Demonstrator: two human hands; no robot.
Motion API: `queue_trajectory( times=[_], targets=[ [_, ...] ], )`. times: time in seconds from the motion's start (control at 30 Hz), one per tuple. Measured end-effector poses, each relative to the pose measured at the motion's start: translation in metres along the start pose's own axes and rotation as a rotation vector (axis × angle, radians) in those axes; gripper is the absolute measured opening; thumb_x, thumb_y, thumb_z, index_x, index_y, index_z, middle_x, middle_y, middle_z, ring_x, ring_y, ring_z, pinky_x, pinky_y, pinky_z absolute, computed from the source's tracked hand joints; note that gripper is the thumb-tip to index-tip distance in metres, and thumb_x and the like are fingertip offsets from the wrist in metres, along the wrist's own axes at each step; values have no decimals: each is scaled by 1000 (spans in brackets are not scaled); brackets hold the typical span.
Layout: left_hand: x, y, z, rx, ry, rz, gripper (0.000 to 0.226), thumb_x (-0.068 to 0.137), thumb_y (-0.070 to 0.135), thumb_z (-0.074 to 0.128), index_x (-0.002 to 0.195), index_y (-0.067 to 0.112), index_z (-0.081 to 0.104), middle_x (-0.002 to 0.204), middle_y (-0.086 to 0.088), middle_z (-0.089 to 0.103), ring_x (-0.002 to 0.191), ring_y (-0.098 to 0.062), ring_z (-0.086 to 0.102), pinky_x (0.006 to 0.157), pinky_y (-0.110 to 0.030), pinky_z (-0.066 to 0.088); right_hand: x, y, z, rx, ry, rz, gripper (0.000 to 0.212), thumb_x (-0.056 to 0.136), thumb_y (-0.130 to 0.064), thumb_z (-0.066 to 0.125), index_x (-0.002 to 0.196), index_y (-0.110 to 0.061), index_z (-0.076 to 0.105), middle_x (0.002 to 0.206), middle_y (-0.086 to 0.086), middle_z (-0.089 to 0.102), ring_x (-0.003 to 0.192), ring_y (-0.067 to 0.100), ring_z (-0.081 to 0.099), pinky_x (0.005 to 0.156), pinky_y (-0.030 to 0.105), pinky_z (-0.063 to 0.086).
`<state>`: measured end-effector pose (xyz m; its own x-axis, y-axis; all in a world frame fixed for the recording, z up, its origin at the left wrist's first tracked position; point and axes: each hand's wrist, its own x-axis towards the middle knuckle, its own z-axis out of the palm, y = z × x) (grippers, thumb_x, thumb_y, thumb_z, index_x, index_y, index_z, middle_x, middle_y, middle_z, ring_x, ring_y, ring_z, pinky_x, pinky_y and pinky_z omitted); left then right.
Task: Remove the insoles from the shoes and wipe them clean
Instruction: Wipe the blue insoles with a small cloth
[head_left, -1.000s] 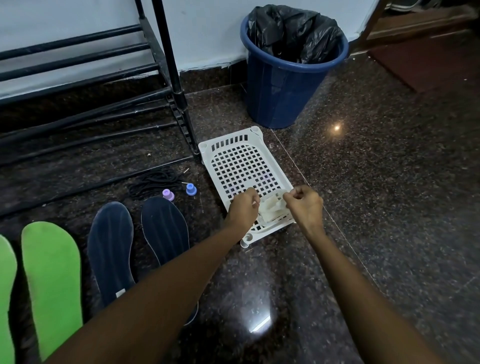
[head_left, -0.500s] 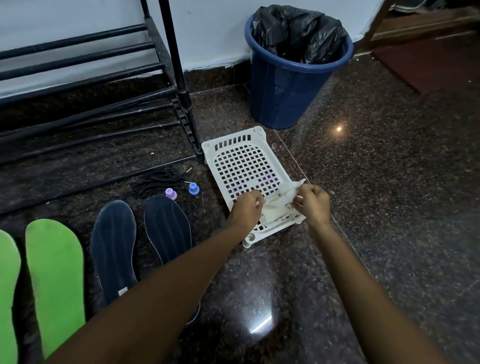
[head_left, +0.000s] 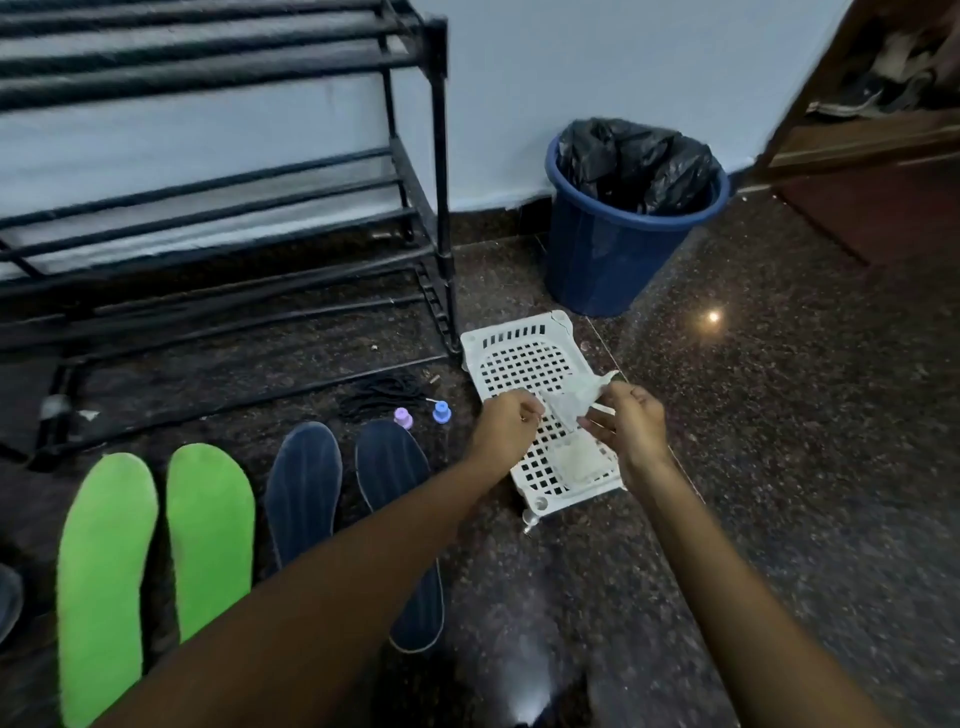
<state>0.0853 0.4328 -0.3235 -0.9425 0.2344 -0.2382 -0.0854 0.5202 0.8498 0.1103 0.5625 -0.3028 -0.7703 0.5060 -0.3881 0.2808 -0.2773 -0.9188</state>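
Four insoles lie flat on the floor (head_left: 779, 415) side by side, toes toward twelve o'clock: two green insoles (head_left: 210, 530) on the outside and two dark blue insoles (head_left: 301, 488) just beside them at their three o'clock. Your left forearm crosses over the heel half of the blue one nearest the middle. None of them is being touched.

At about two o'clock from the blue pair, you hold a crumpled white wipe (head_left: 574, 400) stretched between both hands. Your left hand (head_left: 506, 428) has its fingers curled in and pinches one edge; your right hand (head_left: 631, 423), at its three o'clock, pinches the other edge between thumb and bent fingers.

Both hands hover over a white perforated tray (head_left: 519, 358) that sits on the floor. In the tray's six o'clock end rests a folded white pad (head_left: 576, 460).

At nine o'clock from the tray lies a bundle of black laces (head_left: 382, 395), with a purple cap (head_left: 402, 417) and a blue cap (head_left: 441, 411) just below it, near the blue insoles' toes. A black shoe rack (head_left: 208, 208) stands at ten o'clock against the wall. At one o'clock from the tray stands a blue bin (head_left: 608, 260) lined with a black bag (head_left: 636, 156).
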Motion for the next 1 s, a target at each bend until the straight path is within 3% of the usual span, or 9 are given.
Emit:
queue_trajectory(
  times=[0.17,0.33,0.4,0.47,0.6,0.73,0.8,0.9,1.0],
  targets=[
    [-31,18,-61,-142,70,-55,24,93,0,49,78,13,62,82,-16,64,83,-32,64,82,-41,55,-42,-34,40,-20,-152,-69,17,90,-6,46,75,-11,52,82,6,61,73,17,58,74,33,53],
    [-72,30,-118,-349,147,-136,32,96,-2,40,71,13,53,68,-8,55,51,-9,54,44,-16,45,-93,-63,85,-16,-305,-137,17,91,-3,44,77,-9,52,76,6,57,65,15,55,58,21,51],
    [-91,35,-140,-482,193,-201,32,99,2,38,72,9,53,63,-9,56,39,-4,54,42,-18,47,-117,-72,101,-23,-356,-169,20,90,-3,43,73,-11,49,76,8,54,67,16,53,54,18,50],
    [-110,41,-162,-638,228,-254,36,103,15,38,73,4,55,58,-11,60,38,-7,58,45,-22,51,-140,-78,114,-40,-390,-204,23,90,-2,44,69,-12,48,73,9,51,66,17,51,52,18,49],
    [-147,43,-201,-890,215,-277,46,103,34,35,89,-5,54,75,-24,62,54,-22,66,50,-26,57,-181,-85,133,-113,-440,-266,22,89,-2,46,69,-10,51,61,4,49,55,12,48,50,21,48],
    [-177,44,-225,-958,225,-269,19,99,9,48,104,-8,54,85,-24,63,55,-20,67,55,-23,58,-209,-88,145,-143,-460,-291,17,88,-3,48,73,-9,54,67,6,55,58,10,54,53,21,48],
    [-189,41,-233,-993,250,-258,8,94,-8,48,96,-8,56,83,-20,61,64,-23,66,64,-24,56,-216,-84,150,-180,-449,-308,16,87,-6,50,73,-12,55,67,3,54,58,9,52,60,26,48],
    [-199,33,-242,-982,312,-248,20,87,-19,49,81,-2,57,84,-17,58,75,-22,60,81,-27,51,-223,-75,159,-231,-404,-326,14,83,-10,54,70,-16,57,62,-3,54,62,12,52,77,40,50],
    [-205,22,-248,-971,400,-251,24,86,-20,51,77,1,56,80,-13,57,73,-17,58,88,-33,49,-235,-64,171,-235,-364,-341,16,82,-5,55,69,-15,56,63,1,56,68,18,54,74,39,49]
  ],
)
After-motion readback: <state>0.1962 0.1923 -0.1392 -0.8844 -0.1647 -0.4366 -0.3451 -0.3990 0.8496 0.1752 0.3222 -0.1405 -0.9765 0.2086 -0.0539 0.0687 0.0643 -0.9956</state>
